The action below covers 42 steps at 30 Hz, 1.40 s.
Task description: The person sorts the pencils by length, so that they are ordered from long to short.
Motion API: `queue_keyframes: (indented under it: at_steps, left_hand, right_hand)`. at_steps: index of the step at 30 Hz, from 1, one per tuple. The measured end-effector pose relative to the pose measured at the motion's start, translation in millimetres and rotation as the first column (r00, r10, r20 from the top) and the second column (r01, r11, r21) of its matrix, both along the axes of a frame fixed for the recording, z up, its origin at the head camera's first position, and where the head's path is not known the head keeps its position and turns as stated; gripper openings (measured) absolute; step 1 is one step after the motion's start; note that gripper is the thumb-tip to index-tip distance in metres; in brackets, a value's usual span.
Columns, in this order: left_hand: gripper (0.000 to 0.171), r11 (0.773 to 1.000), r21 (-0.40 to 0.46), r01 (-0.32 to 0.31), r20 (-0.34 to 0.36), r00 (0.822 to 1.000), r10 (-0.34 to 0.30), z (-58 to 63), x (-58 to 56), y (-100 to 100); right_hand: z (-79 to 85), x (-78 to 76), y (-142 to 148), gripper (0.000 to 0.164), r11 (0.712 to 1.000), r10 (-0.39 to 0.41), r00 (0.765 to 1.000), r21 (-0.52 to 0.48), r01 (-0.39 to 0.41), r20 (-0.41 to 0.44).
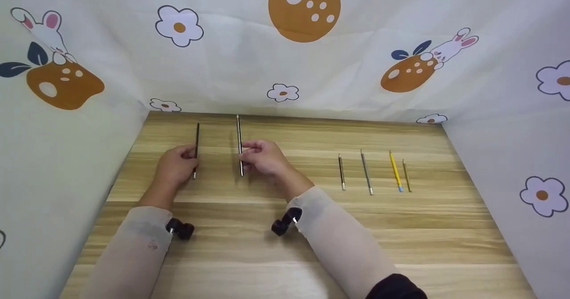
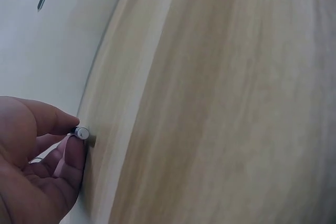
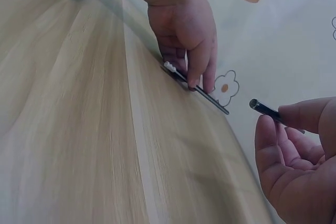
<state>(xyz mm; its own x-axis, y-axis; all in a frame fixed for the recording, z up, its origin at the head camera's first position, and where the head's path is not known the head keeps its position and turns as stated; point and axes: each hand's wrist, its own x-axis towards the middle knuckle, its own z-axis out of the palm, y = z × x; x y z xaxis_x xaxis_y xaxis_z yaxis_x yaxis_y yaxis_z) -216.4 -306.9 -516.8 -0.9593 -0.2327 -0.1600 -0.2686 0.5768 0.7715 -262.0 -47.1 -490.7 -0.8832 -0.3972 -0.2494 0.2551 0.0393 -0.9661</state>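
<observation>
My left hand [image 1: 175, 164] pinches a slim black pencil [image 1: 197, 135] between thumb and fingers, on the left of the wooden table. Its white end [image 2: 82, 133] points at the camera in the left wrist view, low over the wood. To the right of it, my right hand [image 1: 266, 157] holds a dark pencil with a pale stripe [image 1: 239, 132] between thumb and fingertips. This one is lifted above the table, its shadow falling on the wood. Both pencils stand nearly parallel, pointing toward the back wall. In the right wrist view the dark pencil's blunt end [image 3: 254, 104] shows.
On the table's right side lie a short black pencil [image 1: 341, 172], a grey pencil [image 1: 366, 174], a yellow pencil with a blue end [image 1: 395, 171] and a thin olive pencil [image 1: 407, 175], spaced in a row. Patterned cloth [image 1: 222, 67] encloses the table [image 1: 249, 254] at back and sides.
</observation>
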Motion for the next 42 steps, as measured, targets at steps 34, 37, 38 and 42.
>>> queue_keyframes:
  at_steps: [34,37,38,42]
  left_hand:
    - [0.054,0.999,-0.001,0.039,0.065,0.997,-0.039,-4.1,-4.7,-3]
    - [0.054,0.999,0.006,0.040,0.071,0.997,-0.040,-4.4,-5.4,-4]
    - [0.054,0.999,0.001,0.042,0.068,0.997,-0.042,-4.2,-5.4,-5]
    - [0.054,0.999,-0.001,0.051,0.061,0.997,-0.051,-3.2,-5.1,-9]
  right_hand:
    - [-17.6,-5.5,-61,0.039,0.999,-0.022,0.996,0.030,0.019,0.089]
    - [-18.7,-6.0,-69,0.040,0.999,-0.037,0.994,0.022,0.035,0.103]
    - [-18.9,-6.0,-71,0.040,0.999,-0.043,0.994,0.020,0.041,0.105]
    - [-19.9,-4.9,-82,0.040,0.998,-0.057,0.992,0.013,0.056,0.115]
